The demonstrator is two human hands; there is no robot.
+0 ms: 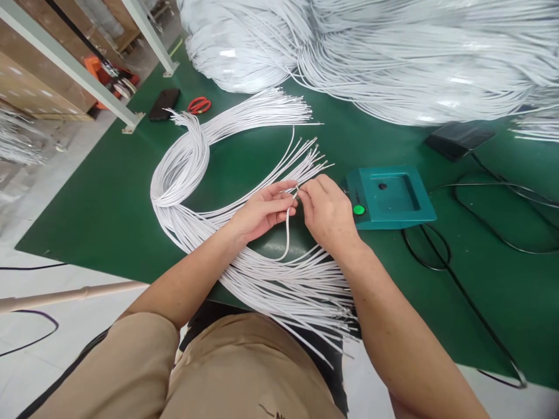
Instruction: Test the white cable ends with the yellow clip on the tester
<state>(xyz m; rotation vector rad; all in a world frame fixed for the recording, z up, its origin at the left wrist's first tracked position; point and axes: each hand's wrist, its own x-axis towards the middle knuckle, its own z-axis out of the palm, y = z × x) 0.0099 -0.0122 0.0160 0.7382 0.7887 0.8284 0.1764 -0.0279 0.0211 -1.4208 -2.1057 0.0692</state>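
A single white cable (287, 233) rises in a curve from the bundle to my fingers. My left hand (264, 209) pinches it just below its end, between thumb and fingers. Fingertips of my right hand (327, 209) close on the small tip of the same cable, which is too small to make out fully. Under and around my forearms lies a looped bundle of white cables (179, 169), its ends fanned out to the right in several groups. Just right of my right hand sits a teal device (391, 218) with a round green button (358, 210).
Large heaps of white cables (414, 58) cover the back of the green table (87, 192). Red-handled scissors (200, 105) and a dark flat object (164, 105) lie at the back left. A black box (460, 139) and loose black cords (471, 308) are on the right.
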